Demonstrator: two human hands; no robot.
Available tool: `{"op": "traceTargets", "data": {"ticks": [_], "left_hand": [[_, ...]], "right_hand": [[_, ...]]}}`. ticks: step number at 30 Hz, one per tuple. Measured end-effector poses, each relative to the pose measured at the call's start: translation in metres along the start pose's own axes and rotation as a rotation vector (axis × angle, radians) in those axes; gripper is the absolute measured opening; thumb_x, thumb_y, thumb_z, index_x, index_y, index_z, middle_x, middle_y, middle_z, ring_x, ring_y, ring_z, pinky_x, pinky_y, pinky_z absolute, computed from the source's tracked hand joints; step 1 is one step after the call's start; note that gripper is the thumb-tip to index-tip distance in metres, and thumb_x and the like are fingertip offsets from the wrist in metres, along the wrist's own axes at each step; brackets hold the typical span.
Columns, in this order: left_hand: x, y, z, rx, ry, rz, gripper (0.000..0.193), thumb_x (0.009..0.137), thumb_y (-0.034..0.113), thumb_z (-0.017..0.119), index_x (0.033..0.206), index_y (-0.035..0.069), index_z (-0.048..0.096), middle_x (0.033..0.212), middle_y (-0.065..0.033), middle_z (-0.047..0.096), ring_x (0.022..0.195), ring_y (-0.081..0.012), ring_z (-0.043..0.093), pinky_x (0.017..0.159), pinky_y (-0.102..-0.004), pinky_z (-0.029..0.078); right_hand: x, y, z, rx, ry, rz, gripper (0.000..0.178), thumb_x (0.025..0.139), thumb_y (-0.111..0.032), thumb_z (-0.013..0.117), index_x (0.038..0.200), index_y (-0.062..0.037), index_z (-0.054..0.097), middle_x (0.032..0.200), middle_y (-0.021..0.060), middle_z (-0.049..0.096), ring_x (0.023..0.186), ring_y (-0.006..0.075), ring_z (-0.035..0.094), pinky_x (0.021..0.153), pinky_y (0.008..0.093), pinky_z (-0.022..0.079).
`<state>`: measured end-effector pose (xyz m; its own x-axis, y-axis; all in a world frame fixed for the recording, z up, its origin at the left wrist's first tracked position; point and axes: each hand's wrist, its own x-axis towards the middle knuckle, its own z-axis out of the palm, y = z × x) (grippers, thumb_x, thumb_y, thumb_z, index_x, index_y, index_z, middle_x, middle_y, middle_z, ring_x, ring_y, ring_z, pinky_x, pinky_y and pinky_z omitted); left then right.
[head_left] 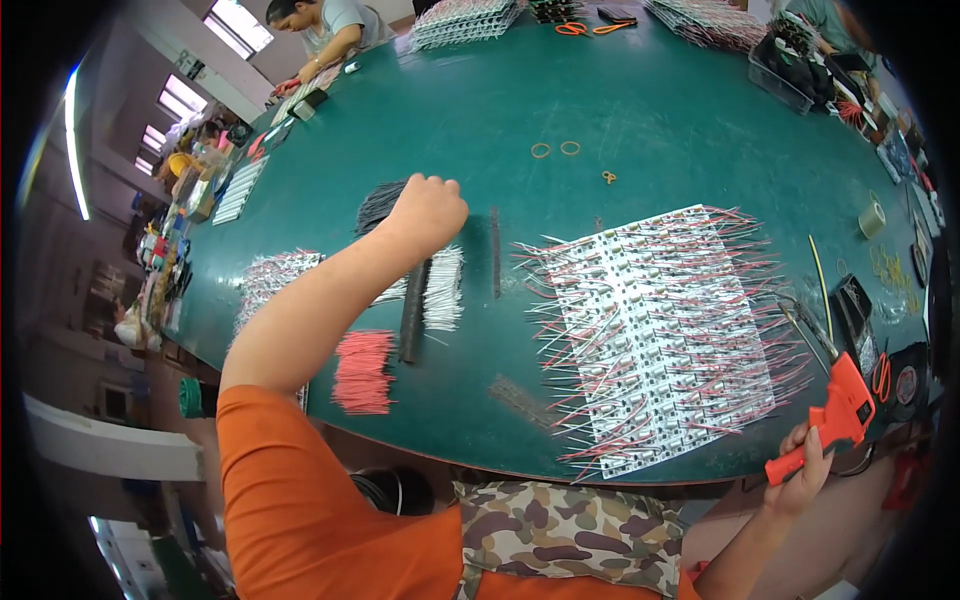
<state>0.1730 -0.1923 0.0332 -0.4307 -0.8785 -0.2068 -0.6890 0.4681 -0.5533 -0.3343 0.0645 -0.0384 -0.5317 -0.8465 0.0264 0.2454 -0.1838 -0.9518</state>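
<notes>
My left hand (430, 212) is curled closed beside a bundle of short black wires (378, 207); what its fingers hold is hidden. Under it a dark bar (411, 325) runs toward me, with cut white wires (443, 290) on its right. Red wires (363, 372) lie in a neat pile closer to the front edge. My right hand (803, 470) grips the handle of a red soldering gun (848, 400), whose tip points toward the board panel. This white circuit board panel (660, 340) lies flat, with red and white wires sticking out along both sides.
More wired boards (275, 280) lie left of my forearm. Rubber bands (570, 148) sit mid-table on the green tabletop (450, 130). A solder spool (872, 216), orange-handled scissors (881, 378) and a clear bin (780, 85) line the right side. Another person (330, 35) works at the far left.
</notes>
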Motion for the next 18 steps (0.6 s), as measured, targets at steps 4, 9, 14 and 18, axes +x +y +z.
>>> {"op": "traceTargets", "data": {"ticks": [4, 9, 14, 18], "left_hand": [[0.013, 0.014, -0.003, 0.282, 0.035, 0.105, 0.010, 0.078, 0.015, 0.068, 0.084, 0.015, 0.076, 0.090, -0.0035, 0.066, 0.092, -0.0224, 0.062, 0.074, -0.0373, 0.043], [0.027, 0.035, -0.002, 0.297, -0.072, 0.127, 0.011, 0.081, 0.016, 0.066, 0.085, 0.014, 0.077, 0.091, -0.0040, 0.068, 0.093, -0.0232, 0.065, 0.073, -0.0376, 0.045], [0.037, 0.026, -0.022, 0.052, -0.220, -0.017, 0.013, 0.085, 0.014, 0.063, 0.089, 0.012, 0.076, 0.089, -0.0104, 0.072, 0.090, -0.0284, 0.072, 0.070, -0.0406, 0.053], [0.040, 0.016, -0.027, -0.172, 0.071, -0.095, 0.013, 0.088, 0.015, 0.062, 0.094, 0.006, 0.070, 0.087, -0.0144, 0.073, 0.087, -0.0336, 0.072, 0.074, -0.0443, 0.056]], "right_hand": [[0.002, 0.005, -0.008, 0.006, -0.066, 0.015, 0.028, 0.101, -0.014, 0.057, 0.125, -0.0006, 0.051, 0.090, 0.0037, 0.054, 0.075, 0.0090, 0.049, 0.064, 0.0223, 0.040], [0.000, 0.004, -0.009, 0.020, -0.044, 0.022, 0.029, 0.101, -0.014, 0.057, 0.126, 0.0000, 0.050, 0.089, 0.0047, 0.054, 0.075, 0.0095, 0.050, 0.064, 0.0227, 0.040], [-0.003, 0.000, -0.013, 0.036, -0.060, 0.025, 0.034, 0.100, -0.012, 0.056, 0.130, 0.0008, 0.048, 0.089, 0.0063, 0.053, 0.075, 0.0106, 0.050, 0.065, 0.0236, 0.041], [-0.006, -0.002, -0.005, 0.041, -0.071, 0.028, 0.036, 0.099, -0.012, 0.056, 0.132, 0.0010, 0.046, 0.089, 0.0066, 0.053, 0.075, 0.0110, 0.049, 0.065, 0.0240, 0.042]]}}
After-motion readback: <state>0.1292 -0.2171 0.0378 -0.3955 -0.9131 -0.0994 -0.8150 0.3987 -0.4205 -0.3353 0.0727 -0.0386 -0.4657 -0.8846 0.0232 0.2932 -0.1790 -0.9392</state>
